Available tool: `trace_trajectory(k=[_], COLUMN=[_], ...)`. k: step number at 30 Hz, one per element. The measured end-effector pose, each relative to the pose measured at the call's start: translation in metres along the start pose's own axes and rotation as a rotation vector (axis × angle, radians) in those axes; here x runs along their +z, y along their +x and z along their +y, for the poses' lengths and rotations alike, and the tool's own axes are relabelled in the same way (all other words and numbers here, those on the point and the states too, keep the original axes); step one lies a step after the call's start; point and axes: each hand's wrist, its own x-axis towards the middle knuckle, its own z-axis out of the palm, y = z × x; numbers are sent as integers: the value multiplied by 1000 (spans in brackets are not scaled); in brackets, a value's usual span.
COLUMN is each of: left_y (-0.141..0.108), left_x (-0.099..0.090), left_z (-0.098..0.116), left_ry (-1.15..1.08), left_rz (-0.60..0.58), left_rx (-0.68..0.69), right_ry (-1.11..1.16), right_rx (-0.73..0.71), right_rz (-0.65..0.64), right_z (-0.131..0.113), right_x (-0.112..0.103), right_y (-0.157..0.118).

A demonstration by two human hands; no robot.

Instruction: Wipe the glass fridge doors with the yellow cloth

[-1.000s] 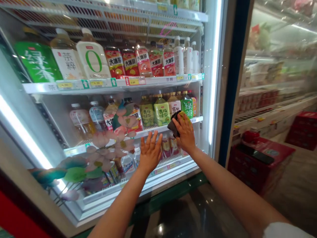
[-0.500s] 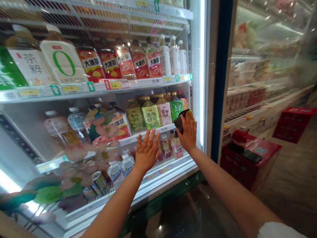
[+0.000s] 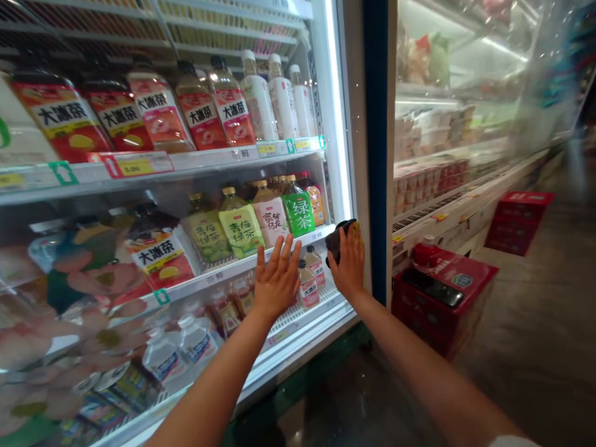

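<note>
The right hand (image 3: 348,264) has a dark cloth (image 3: 336,242) gathered under its fingers at the right side of the glass door, close to the door frame (image 3: 356,124); its loose folds could catch on that edge if the hand slides sideways, and a bunched grip could let bare fingertips slip onto the pane. The left hand (image 3: 275,282) is empty, fingers spread and palm towards the glass (whether it actually presses there, I cannot tell), so skin contact could leave prints in front of the bottles (image 3: 241,230). Leaning hard with both arms might also jolt the door. The phone (image 3: 431,287) on the red box (image 3: 475,285) looks exposed to a stray knock from the right elbow.
</note>
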Motion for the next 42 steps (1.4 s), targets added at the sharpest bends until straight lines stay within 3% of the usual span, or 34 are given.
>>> trace_trajectory(k=[3, 7, 10, 14, 21, 25, 28, 34, 39, 42], left_y=[12, 25, 30, 35, 59, 62, 61, 69, 71, 73], left_x=[10, 21, 25, 30, 32, 26, 20, 5, -3, -8], left_z=[13, 28, 34, 38, 42, 41, 36, 22, 14, 12], left_ry=[-23, -83, -104, -67, -95, -98, -119, -128, -125, -119], left_rz=[1, -31, -41, -21, -60, -80, -101, -119, -134, -136], left_rx=[6, -14, -18, 1, 46, 46, 57, 49, 74, 83], right_ry=[6, 29, 29, 30, 53, 83, 87, 62, 53, 61], right_rx=[-26, -163, -114, -47, -59, 6, 19, -26, -2, -20], right_rz=[-60, -98, -35, -4, 57, 36, -4, 59, 24, 47], right_z=[5, 9, 31, 58, 65, 71, 65, 37, 40, 32], right_x=[2, -6, -10, -6, -5, -3, -4, -16, -18, -23], right_y=[-9, 19, 32, 22, 55, 30, 27, 91, 70, 89])
